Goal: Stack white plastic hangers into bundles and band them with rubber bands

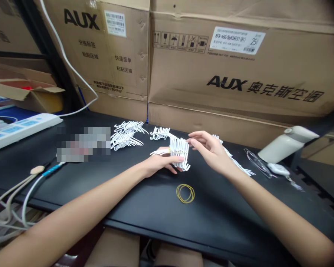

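My left hand is closed around a bundle of white wire hooks, its thumb across the front. A yellow rubber band seems to run around the bundle's middle. Just right of it, my right hand has its fingers stretched out and apart, with the fingertips close to the hooks; whether they touch cannot be told. Nothing shows in that hand. More white hooks lie partly hidden behind my right hand and wrist. On the black table, loose yellow rubber bands lie in front of the bundle.
Piles of white hooks and a smaller group of hooks lie farther back. At right are a bottle, glasses and a small white case. A power strip and cables stand left; cardboard boxes form the back.
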`<state>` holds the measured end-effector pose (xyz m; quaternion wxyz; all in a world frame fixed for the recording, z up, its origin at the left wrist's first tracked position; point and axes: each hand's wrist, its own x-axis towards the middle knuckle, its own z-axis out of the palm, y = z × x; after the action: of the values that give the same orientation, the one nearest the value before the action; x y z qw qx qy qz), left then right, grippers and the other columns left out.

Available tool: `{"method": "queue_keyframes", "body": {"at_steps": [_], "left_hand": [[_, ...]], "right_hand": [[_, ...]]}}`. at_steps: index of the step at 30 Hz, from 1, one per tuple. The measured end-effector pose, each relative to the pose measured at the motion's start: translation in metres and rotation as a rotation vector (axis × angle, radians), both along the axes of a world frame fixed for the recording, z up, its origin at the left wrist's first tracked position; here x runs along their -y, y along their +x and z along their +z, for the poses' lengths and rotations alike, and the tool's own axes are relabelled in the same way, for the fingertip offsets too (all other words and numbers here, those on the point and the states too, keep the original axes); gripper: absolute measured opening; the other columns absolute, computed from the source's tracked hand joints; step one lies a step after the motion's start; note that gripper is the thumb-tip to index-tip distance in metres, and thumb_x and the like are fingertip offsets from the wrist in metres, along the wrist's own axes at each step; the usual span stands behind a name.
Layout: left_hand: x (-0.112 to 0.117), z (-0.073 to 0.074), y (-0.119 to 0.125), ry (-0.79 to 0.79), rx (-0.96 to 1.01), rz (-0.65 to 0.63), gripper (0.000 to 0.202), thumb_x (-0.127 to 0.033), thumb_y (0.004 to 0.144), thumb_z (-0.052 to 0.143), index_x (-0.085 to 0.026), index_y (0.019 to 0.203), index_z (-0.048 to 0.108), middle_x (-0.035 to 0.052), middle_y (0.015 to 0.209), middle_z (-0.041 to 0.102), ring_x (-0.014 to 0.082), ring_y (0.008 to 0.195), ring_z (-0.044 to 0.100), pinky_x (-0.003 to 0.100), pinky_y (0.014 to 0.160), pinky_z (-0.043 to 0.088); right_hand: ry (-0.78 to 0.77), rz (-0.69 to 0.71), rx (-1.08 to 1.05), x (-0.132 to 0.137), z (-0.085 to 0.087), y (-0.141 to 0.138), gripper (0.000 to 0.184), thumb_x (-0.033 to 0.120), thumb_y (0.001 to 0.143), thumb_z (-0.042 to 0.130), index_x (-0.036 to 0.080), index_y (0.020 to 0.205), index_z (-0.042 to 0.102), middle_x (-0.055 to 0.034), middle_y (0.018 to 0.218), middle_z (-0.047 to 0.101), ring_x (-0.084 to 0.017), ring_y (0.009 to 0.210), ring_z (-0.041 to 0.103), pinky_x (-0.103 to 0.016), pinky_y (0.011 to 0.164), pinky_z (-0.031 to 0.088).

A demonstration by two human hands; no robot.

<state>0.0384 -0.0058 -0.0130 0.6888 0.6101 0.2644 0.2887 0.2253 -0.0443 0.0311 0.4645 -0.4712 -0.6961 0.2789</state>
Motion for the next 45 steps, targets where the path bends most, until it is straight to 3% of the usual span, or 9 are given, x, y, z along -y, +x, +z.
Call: {"method": "queue_keyframes", "body": {"at_steps": [3, 7, 11, 15, 24, 38, 45], "left_hand": [[-0.001, 0.000, 0.000, -0.007, 0.001, -0.016, 0.037, -0.037, 0.072, 0.071, -0.011, 0.096, 0.064, 0.0110, 0.085, 0.069, 0.0181, 0.068, 0.066, 0.027, 0.058, 0.053], [-0.002, 0.000, -0.001, -0.018, 0.024, -0.009, 0.038, -0.036, 0.071, 0.071, -0.011, 0.098, 0.063, 0.0103, 0.084, 0.068, 0.0182, 0.068, 0.066, 0.026, 0.057, 0.053], [-0.002, 0.000, -0.001, -0.001, 0.019, 0.006, 0.036, -0.034, 0.072, 0.071, -0.011, 0.098, 0.063, 0.0091, 0.082, 0.068, 0.0178, 0.067, 0.066, 0.027, 0.057, 0.053], [-0.002, 0.000, 0.000, 0.028, 0.008, 0.036, 0.035, -0.032, 0.071, 0.072, -0.011, 0.097, 0.063, 0.0076, 0.078, 0.068, 0.0174, 0.066, 0.066, 0.026, 0.056, 0.052], [-0.002, -0.003, 0.001, 0.058, 0.003, 0.065, 0.031, -0.031, 0.070, 0.073, -0.012, 0.092, 0.063, 0.0068, 0.077, 0.068, 0.0181, 0.067, 0.067, 0.026, 0.056, 0.052], [-0.004, -0.001, 0.001, 0.008, 0.001, 0.072, 0.032, -0.033, 0.070, 0.073, -0.012, 0.092, 0.064, 0.0069, 0.075, 0.069, 0.0182, 0.066, 0.067, 0.027, 0.058, 0.054], [-0.004, -0.002, 0.000, -0.009, -0.012, 0.062, 0.034, -0.035, 0.068, 0.074, -0.012, 0.092, 0.066, 0.0082, 0.078, 0.070, 0.0197, 0.071, 0.067, 0.030, 0.063, 0.054]], "right_hand": [[-0.105, 0.049, -0.043, -0.001, 0.000, -0.001, 0.028, 0.039, 0.083, 0.060, 0.019, 0.102, 0.058, -0.0075, 0.091, 0.069, -0.020, 0.085, 0.066, -0.038, 0.079, 0.054], [-0.006, 0.071, -0.008, 0.000, 0.003, 0.002, 0.022, 0.036, 0.077, 0.066, 0.018, 0.088, 0.062, -0.0108, 0.107, 0.066, -0.023, 0.095, 0.064, -0.037, 0.080, 0.053], [0.134, 0.198, 0.220, 0.004, 0.011, 0.008, 0.011, 0.029, 0.081, 0.063, 0.020, 0.083, 0.067, -0.0093, 0.115, 0.063, -0.024, 0.104, 0.061, -0.036, 0.081, 0.053], [0.242, 0.218, 0.421, 0.006, 0.017, 0.011, 0.009, 0.022, 0.084, 0.057, 0.021, 0.084, 0.067, -0.0086, 0.114, 0.063, -0.023, 0.106, 0.059, -0.036, 0.084, 0.050], [0.255, 0.208, 0.700, 0.010, 0.014, 0.009, 0.010, 0.022, 0.092, 0.043, 0.021, 0.091, 0.052, -0.0123, 0.125, 0.051, -0.023, 0.106, 0.057, -0.040, 0.085, 0.050], [0.218, 0.201, 0.708, 0.014, 0.011, 0.005, 0.006, 0.022, 0.093, 0.039, 0.022, 0.091, 0.044, -0.0136, 0.128, 0.047, -0.025, 0.122, 0.048, -0.040, 0.085, 0.050], [0.216, 0.179, 0.681, 0.011, 0.006, 0.006, 0.007, 0.023, 0.093, 0.038, 0.022, 0.092, 0.045, -0.0133, 0.127, 0.049, -0.026, 0.114, 0.053, -0.043, 0.083, 0.050]]}}
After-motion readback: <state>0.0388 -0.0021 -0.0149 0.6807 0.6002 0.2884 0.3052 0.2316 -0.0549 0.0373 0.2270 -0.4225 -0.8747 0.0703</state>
